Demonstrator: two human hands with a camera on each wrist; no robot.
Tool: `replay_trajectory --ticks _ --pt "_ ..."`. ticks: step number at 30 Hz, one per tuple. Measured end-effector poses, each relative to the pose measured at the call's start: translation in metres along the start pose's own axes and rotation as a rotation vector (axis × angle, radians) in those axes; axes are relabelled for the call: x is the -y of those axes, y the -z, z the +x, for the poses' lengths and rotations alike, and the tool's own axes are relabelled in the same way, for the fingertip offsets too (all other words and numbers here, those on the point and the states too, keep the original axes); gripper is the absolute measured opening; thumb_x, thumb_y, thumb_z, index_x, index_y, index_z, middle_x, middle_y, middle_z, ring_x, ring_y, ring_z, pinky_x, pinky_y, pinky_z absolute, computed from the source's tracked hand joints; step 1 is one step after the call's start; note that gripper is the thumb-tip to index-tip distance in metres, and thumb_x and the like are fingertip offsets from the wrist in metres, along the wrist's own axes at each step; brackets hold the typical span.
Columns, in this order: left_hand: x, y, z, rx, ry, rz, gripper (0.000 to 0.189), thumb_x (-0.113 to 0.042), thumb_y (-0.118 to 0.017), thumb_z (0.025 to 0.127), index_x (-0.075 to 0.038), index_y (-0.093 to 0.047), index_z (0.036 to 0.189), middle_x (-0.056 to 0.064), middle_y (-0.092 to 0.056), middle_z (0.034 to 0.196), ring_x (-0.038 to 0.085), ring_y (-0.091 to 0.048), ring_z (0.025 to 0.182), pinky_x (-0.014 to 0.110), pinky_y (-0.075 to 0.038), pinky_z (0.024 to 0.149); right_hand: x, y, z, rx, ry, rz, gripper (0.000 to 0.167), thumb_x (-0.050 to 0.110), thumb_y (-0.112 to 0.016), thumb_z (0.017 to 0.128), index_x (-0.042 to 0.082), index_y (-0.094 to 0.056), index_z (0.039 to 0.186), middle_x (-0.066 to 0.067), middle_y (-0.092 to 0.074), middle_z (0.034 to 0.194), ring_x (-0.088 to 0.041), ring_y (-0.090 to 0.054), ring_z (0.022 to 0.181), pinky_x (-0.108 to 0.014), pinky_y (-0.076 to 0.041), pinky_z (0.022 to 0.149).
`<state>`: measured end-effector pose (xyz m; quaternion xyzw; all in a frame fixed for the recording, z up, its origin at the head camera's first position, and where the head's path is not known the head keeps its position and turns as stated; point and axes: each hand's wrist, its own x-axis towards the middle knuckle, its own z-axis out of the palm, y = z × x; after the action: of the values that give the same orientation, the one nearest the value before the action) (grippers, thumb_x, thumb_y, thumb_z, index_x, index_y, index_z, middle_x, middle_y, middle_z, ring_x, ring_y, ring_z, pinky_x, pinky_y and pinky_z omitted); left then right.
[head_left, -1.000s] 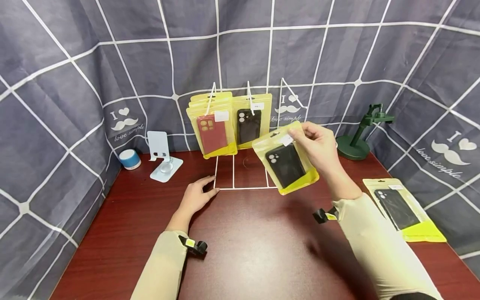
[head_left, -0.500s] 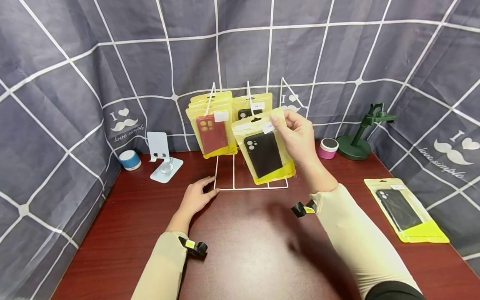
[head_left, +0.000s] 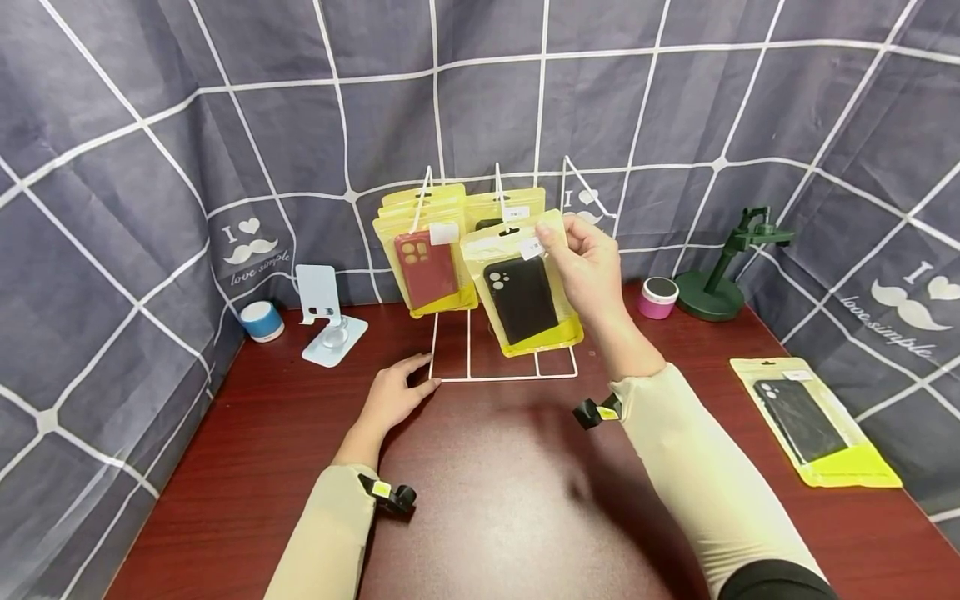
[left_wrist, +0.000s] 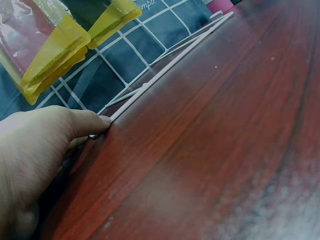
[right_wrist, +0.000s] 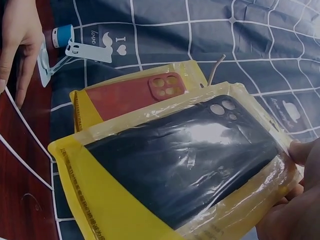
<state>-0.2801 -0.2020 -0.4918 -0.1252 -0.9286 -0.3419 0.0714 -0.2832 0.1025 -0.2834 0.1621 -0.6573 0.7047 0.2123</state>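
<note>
My right hand pinches the upper right corner of a clear-and-yellow pouch holding a black phone case. The pouch's hang hole lies right at the tip of the middle white hook, in front of another pouched black case that it mostly covers. On the left hook, several pouches hang, the front one with a red phone case. My left hand rests on the table, thumb and fingers touching the left corner of the white wire rack's base; its thumb lies at the wire.
The third hook at right bears no pouch. Another pouched black case lies on the table at far right. Behind stand a green stand and a pink cylinder; a pale phone stand and blue cylinder are at left.
My right hand has carried the pouched black case leftward and slightly up to the middle hook, uncovering the pink cylinder. My left hand has stayed at the rack's base.
</note>
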Motion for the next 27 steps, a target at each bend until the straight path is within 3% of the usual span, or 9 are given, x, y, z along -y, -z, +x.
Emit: replay_trajectory --ticks 10,21,27 --pt "0.0 0.0 0.0 -0.01 -0.013 0.01 0.053 -0.036 -0.075 0.09 -0.014 -0.065 0.137 0.009 -0.061 0.14 0.028 -0.053 0.133 0.048 -0.041 0.11 -0.013 -0.003 0.007 -0.026 0.008 0.009 0.021 0.024 -0.073 0.094 0.003 -0.071 0.095 -0.004 -0.071 0.075 -0.012 -0.06 0.061 -0.022 -0.049 0.055" --pt "0.0 -0.001 0.0 -0.002 -0.003 0.013 0.054 -0.037 -0.075 0.09 -0.014 -0.064 0.138 0.007 -0.06 0.14 0.026 -0.052 0.134 0.046 -0.04 0.111 -0.031 -0.006 0.018 -0.061 0.036 -0.047 0.023 0.025 -0.073 0.094 0.002 -0.073 0.098 -0.004 -0.075 0.084 -0.01 -0.061 0.07 -0.023 -0.048 0.062" --pt "0.0 -0.001 0.0 -0.004 -0.002 0.012 0.053 -0.036 -0.075 0.09 -0.015 -0.064 0.138 0.007 -0.06 0.14 0.027 -0.053 0.133 0.047 -0.041 0.111 -0.035 -0.008 0.025 -0.075 0.029 -0.09 0.024 0.022 -0.072 0.095 -0.002 -0.072 0.101 -0.013 -0.075 0.088 -0.012 -0.059 0.069 -0.023 -0.046 0.061"
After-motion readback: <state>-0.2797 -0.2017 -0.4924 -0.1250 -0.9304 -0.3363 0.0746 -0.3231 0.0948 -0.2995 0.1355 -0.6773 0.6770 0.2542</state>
